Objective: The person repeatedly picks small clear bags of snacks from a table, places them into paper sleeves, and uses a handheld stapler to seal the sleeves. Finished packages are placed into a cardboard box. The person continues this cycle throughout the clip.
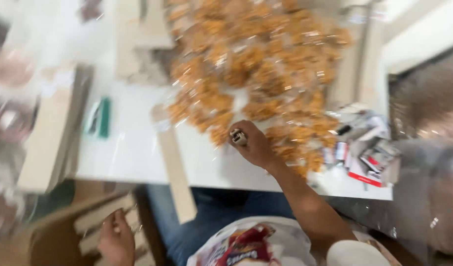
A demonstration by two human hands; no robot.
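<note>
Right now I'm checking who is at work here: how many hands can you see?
2. The right hand rests on the white table beside the heap of snack packets; the left hand is down low at the cardboard box. Others may be out of frame.

— We see a smooth, glossy white table (138, 152), and clear shiny plastic around the orange snack packets (266, 69).

— We agree; the strips (177, 172) look like matt pale wood or card, and the small tool (239, 137) in our right hand (253, 145) glints like metal.
</note>
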